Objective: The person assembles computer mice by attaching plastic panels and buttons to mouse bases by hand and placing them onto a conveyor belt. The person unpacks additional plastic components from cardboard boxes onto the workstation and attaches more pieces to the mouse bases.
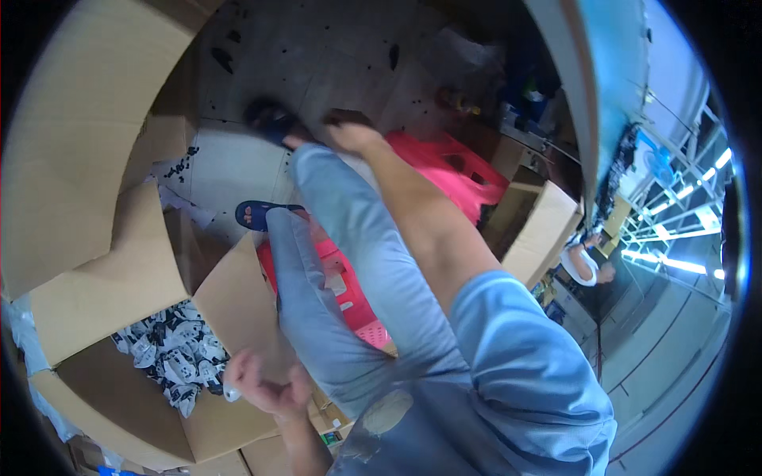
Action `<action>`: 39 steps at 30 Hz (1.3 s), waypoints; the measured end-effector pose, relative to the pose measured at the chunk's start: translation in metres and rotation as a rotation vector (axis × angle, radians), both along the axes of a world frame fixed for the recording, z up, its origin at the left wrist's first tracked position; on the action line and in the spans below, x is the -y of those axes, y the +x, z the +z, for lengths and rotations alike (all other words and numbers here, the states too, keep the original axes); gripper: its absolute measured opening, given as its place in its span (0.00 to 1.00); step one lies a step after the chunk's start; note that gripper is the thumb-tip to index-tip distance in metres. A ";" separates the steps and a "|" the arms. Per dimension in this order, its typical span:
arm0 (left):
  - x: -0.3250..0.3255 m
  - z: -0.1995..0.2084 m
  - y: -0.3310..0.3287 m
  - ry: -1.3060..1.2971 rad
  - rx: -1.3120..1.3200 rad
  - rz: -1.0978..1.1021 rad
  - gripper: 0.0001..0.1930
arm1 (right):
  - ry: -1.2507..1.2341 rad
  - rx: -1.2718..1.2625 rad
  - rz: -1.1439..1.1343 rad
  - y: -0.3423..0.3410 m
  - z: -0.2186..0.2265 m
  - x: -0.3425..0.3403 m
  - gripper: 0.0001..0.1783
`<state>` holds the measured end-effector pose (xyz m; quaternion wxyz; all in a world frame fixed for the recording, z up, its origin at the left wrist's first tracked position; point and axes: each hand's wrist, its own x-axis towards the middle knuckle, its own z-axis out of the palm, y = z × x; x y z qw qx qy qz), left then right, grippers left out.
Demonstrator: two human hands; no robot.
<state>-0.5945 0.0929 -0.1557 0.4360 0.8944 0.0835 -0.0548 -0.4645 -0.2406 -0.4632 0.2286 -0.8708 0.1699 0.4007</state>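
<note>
My left hand (268,387) is over the near right edge of an open cardboard box (119,397), its fingers curled. A small white piece (231,393) shows at its fingertips; its kind cannot be made out. Inside the box lie many small white-and-black plastic parts (178,353). My right arm stretches far forward past my knee, and the right hand (355,136) is low over the floor, blurred by motion. Something dark brown (343,117) is at its fingers, too smeared to name or to tell whether it is held.
A pink-red plastic stool (456,170) stands right of my arm, beside an open carton (544,230). More pink-red plastic (349,293) shows under my legs. Tall cardboard (71,143) rises at the left. Small black bits (182,163) litter the floor (246,147). Another person (583,262) is far right.
</note>
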 end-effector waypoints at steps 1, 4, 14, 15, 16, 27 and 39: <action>0.026 -0.009 0.023 -0.149 -0.043 -0.103 0.23 | -0.020 0.015 -0.062 -0.031 -0.018 0.041 0.21; 0.085 -0.092 0.079 -0.437 -0.208 -0.196 0.15 | 0.047 0.078 -0.283 -0.077 -0.041 0.090 0.19; 0.127 -0.508 0.271 0.047 -0.269 -0.218 0.43 | -0.341 0.420 -0.312 -0.044 -0.168 0.238 0.23; 0.134 -0.529 0.279 0.155 -0.222 -0.231 0.45 | -0.413 0.403 -0.306 -0.043 -0.174 0.251 0.26; 0.131 -0.551 0.289 0.276 -0.171 -0.242 0.46 | -0.472 0.387 -0.303 -0.043 -0.182 0.260 0.29; 0.106 -0.606 0.349 0.581 0.012 -0.518 0.32 | -0.277 0.645 -0.456 -0.003 -0.262 0.281 0.37; 0.089 -0.644 0.389 0.539 -0.025 -0.470 0.22 | -0.488 0.424 -0.521 -0.012 -0.291 0.270 0.26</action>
